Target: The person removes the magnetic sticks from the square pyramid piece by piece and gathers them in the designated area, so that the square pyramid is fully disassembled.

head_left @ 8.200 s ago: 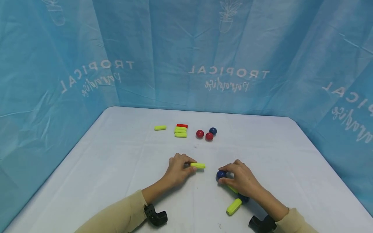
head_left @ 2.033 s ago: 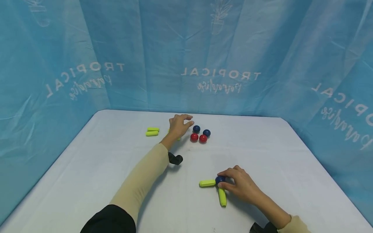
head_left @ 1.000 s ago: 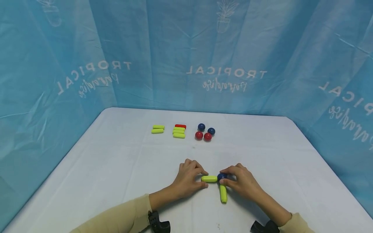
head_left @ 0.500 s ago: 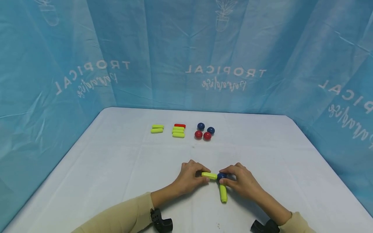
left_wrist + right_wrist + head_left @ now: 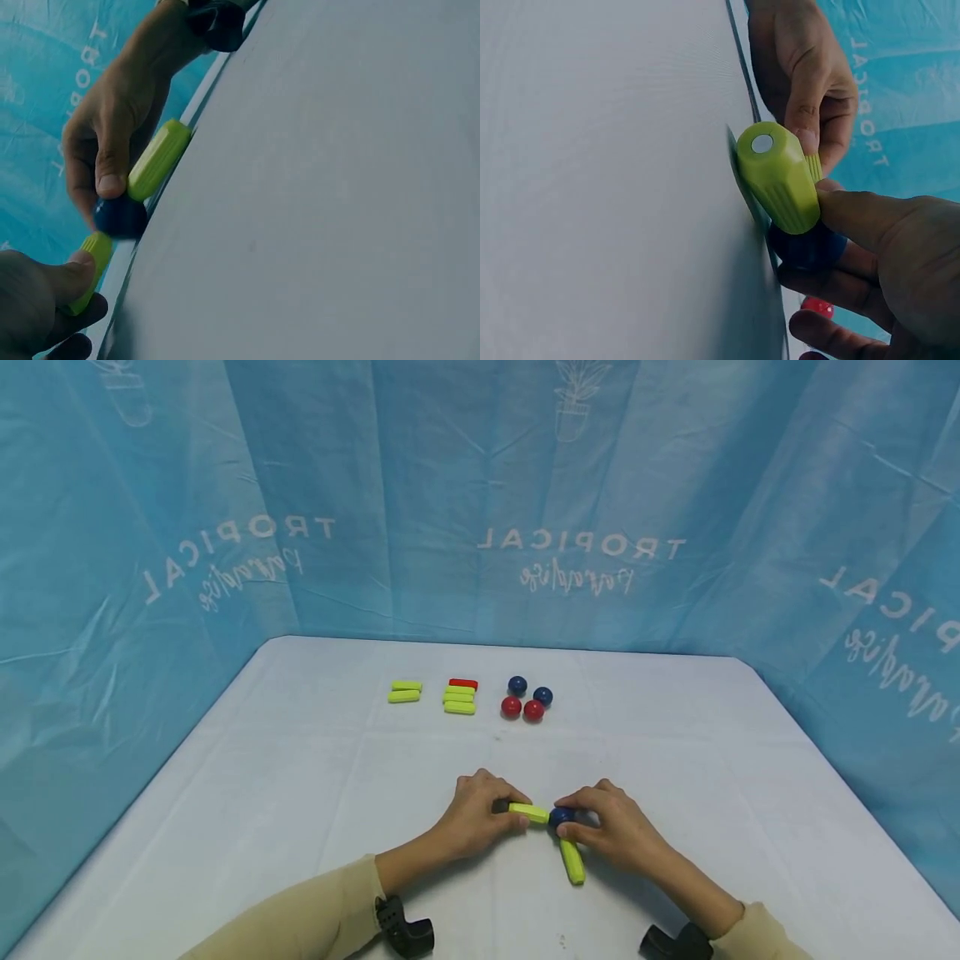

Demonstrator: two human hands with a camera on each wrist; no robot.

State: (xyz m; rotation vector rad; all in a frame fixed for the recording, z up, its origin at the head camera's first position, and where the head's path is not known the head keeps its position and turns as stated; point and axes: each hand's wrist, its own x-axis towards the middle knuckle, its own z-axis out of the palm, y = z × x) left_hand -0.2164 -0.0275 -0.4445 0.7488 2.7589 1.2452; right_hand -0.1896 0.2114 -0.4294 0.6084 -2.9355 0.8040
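Observation:
My left hand [image 5: 480,817] pinches a yellow-green magnetic building stick [image 5: 529,813] between thumb and fingers. The stick's right end meets a dark blue ball [image 5: 561,817], which my right hand [image 5: 611,828] grips with thumb and fingertips. From that ball a second yellow-green stick [image 5: 572,862] points toward the near edge. Up close in the right wrist view, this second stick [image 5: 780,180] shows a grey disc in its end face. The left wrist view has the blue ball [image 5: 120,217] between both sticks, partly covered by right-hand fingers.
Farther back on the white table [image 5: 315,752] lie two yellow-green sticks [image 5: 405,692]. Beside them is a row of yellow-green sticks [image 5: 459,700] with a red stick [image 5: 462,683] behind. Two red balls [image 5: 533,710] and two blue balls [image 5: 517,685] sit to the right. A blue curtain [image 5: 420,510] surrounds the table.
My left hand has come back from the far sticks and taken hold of the left stick. Since half a second ago, both hands and the joined pieces have shifted slightly left.

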